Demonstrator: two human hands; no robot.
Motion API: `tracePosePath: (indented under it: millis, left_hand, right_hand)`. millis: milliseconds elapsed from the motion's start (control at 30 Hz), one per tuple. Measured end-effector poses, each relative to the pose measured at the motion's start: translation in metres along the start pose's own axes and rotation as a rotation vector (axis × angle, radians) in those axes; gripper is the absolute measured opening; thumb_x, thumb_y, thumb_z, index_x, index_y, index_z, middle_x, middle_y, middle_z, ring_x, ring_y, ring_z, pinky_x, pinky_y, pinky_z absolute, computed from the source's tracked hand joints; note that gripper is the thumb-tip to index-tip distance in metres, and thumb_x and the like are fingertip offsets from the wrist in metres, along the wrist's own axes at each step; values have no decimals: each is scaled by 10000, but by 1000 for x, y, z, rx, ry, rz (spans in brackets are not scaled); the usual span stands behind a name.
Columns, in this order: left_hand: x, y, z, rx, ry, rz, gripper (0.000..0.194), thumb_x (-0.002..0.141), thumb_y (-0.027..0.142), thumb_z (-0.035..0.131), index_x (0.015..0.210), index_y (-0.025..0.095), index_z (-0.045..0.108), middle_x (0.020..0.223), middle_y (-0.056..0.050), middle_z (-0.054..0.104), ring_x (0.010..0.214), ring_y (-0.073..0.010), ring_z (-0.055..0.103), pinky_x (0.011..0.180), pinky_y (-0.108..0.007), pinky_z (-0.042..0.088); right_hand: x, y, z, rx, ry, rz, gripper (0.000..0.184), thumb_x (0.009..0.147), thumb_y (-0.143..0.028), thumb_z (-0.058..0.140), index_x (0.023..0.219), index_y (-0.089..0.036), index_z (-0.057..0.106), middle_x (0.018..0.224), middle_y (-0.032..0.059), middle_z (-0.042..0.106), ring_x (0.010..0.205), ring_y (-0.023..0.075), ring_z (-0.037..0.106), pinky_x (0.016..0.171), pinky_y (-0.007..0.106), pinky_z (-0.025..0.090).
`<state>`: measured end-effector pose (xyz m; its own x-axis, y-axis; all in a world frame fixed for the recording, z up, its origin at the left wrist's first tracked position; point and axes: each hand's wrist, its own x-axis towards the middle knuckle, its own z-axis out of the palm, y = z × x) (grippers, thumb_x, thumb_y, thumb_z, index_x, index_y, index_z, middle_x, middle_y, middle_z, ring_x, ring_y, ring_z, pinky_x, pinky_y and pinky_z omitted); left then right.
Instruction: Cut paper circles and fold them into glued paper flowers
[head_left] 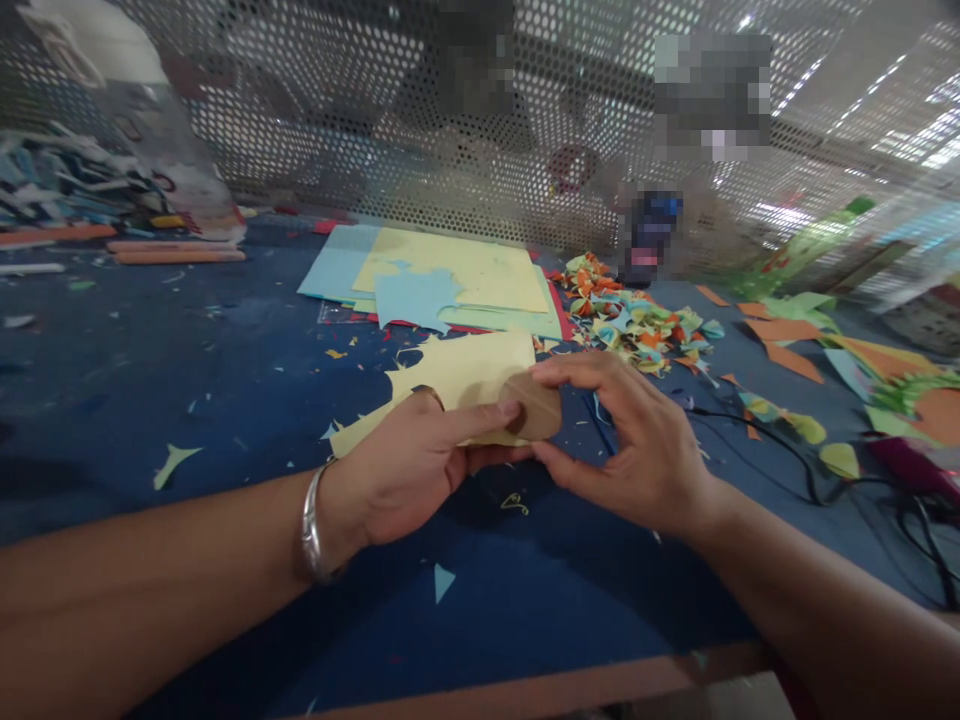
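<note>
My left hand, with a silver bangle at the wrist, grips a sheet of pale yellow paper whose left edge is cut into ragged curves. Its thumb presses a rounded brown cardboard piece flat against the right end of the sheet. My right hand spans that cardboard from the other side, index fingertip at the top edge and thumb at the bottom. The remaining fingers of my left hand are underneath the paper, mostly hidden.
Behind lie stacked yellow and blue sheets. A heap of small coloured paper pieces sits to their right. A bottle and orange sticks stand at the left. A black cable and orange scraps lie right. Perforated metal borders the back.
</note>
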<state>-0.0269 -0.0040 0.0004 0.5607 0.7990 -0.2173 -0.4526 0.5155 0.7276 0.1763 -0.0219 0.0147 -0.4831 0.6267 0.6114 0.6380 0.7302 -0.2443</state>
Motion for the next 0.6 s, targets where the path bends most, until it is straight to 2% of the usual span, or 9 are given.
tracePosePath:
  millis: [100, 167, 300, 600]
  left_hand:
    - [0, 0, 2, -33, 53, -10, 162, 921, 187, 650, 961, 123, 793, 1067, -109, 770, 958, -215, 707, 789, -327, 627]
    - [-1, -1, 3, -34, 46, -11, 172, 930, 197, 637, 945, 125, 793, 1063, -108, 769, 955, -215, 707, 800, -333, 624]
    - [-2, -3, 2, 20, -45, 21, 111, 860, 159, 725, 824, 80, 793, 960, -106, 775, 900, -172, 700, 851, -267, 586]
    - [0, -3, 2, 21, 32, 15, 116, 778, 169, 801, 849, 79, 787, 918, -91, 759, 852, -164, 684, 805, -265, 560]
  right_hand:
    - [0, 0, 1, -9, -16, 1, 419, 812, -219, 721, 1200, -212, 563, 1143, 103, 702, 1068, 262, 666, 937, 428, 533]
    - [0, 0, 1, -29, -17, 2, 418, 818, -230, 718, 1207, -224, 566, 1139, 99, 708, 1061, 270, 668, 935, 448, 527]
    - [0, 0, 2, -67, -17, -24, 409, 834, -236, 714, 1216, -228, 568, 1153, 99, 719, 1066, 274, 666, 961, 480, 504]
    - [-5, 2, 5, -76, -30, -44, 464, 842, -242, 713, 1277, -238, 554, 1210, 89, 726, 1096, 277, 665, 1003, 504, 477]
